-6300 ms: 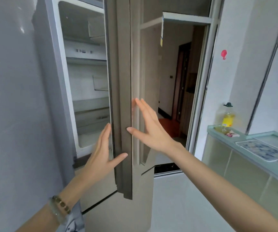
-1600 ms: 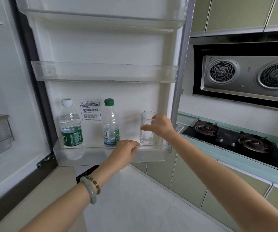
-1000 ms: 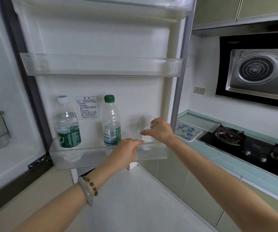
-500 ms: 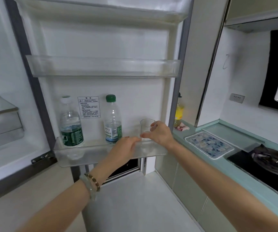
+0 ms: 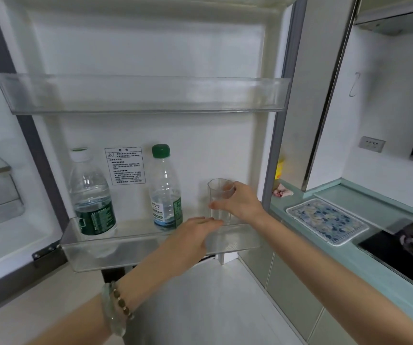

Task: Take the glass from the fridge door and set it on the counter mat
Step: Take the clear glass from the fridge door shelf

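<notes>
Glass (image 5: 219, 198): clear, empty as far as can be seen, upright, at the right end of the lower door bin (image 5: 135, 247) of the open fridge door (image 5: 150, 58). Whether the base is touching the bin floor cannot be told; the lower part is seen through the clear bin front.

Right hand (image 5: 241, 204): wrapped round the glass from the right, thumb across the front at mid-height, fingers (image 5: 230, 188) curled near the rim. Grip closed on the glass.

Left hand (image 5: 190, 237): laid on the front rim of the lower door bin, just below and left of the glass, fingers curled loosely over the edge. Nothing carried in it. Bracelets (image 5: 117, 305) noted on the left wrist.

Same bin, left of the glass: green-capped bottle (image 5: 166, 188) w/ pale label, upright, near the glass but apart. Further left, white-capped bottle (image 5: 90, 195) w/ dark green label, upright. Printed sticker (image 5: 125, 165) on the door liner btwn the two bottles.

Upper door bin (image 5: 145, 95): clear plastic, contents not discernible.

Right of the door: teal counter (image 5: 374, 265). Patterned mat (image 5: 326, 220) lying flat on it, well apart from the glass, beside the black hob (image 5: 399, 255). Small pink-white item (image 5: 282, 192) on the counter corner by the door edge; not identifiable.
</notes>
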Available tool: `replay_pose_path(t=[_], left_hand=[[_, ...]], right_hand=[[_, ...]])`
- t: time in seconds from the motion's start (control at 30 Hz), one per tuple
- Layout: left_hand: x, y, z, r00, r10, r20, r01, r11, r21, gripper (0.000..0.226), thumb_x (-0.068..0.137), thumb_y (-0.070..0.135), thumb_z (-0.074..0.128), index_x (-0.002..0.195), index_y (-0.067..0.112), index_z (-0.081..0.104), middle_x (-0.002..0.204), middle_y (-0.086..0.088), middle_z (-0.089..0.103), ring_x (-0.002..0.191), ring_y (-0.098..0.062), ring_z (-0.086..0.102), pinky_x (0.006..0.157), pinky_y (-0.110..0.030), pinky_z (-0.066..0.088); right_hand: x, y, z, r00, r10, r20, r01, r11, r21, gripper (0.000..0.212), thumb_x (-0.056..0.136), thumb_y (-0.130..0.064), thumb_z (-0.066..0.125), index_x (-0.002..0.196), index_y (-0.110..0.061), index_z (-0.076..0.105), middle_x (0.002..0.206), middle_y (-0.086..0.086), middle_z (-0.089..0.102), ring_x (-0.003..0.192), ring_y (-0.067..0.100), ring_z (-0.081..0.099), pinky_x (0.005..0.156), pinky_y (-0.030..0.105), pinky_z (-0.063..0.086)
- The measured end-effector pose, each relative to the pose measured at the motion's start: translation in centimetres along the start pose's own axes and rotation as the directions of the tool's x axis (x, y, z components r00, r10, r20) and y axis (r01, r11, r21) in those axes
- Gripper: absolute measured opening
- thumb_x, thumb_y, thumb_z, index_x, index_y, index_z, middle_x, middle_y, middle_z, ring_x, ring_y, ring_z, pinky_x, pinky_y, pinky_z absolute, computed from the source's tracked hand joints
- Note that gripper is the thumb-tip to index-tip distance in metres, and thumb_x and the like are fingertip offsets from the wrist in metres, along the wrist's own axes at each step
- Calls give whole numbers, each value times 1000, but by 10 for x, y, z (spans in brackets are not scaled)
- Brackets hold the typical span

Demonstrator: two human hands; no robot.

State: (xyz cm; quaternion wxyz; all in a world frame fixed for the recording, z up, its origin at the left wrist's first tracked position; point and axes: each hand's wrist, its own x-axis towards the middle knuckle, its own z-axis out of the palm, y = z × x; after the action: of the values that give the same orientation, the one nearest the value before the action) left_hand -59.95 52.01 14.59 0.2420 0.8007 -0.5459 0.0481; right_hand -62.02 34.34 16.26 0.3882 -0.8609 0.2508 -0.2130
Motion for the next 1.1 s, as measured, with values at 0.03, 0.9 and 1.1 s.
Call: replay_pose_path(t=[0.03,0.9,1.1], left_hand=[[1,0,0,1000,-1,8,1,1000,-4,65,79,-15,44,136,16,51,137,-6,55,126,-24,50,94,-6,24],[-1,8,-17,948,-319,14,279,806,-522,30,95,9,49,112,27,67,120,10,65,116,-3,56,104,-23,40],[-1,16,-29,845,-534,9,347,536,-770,21,94,7,50,109,9,65,116,-9,67,113,-20,60,93,-21,48]], right_hand=[[1,0,0,1000,-1,7,1,1000,-6,62,60,-37,86,110,-15,57,83,-13,52,91,16,58,74,25,42],[-8,-35,-37,985,-142,97,137,989,63,56,56,-35,89,98,-17,56,99,0,65,80,13,58,75,29,49],[-28,-64,-65,965,-245,92,237,967,97,57,56,-34,89,101,-17,59,103,4,68,92,17,65,82,34,54]])
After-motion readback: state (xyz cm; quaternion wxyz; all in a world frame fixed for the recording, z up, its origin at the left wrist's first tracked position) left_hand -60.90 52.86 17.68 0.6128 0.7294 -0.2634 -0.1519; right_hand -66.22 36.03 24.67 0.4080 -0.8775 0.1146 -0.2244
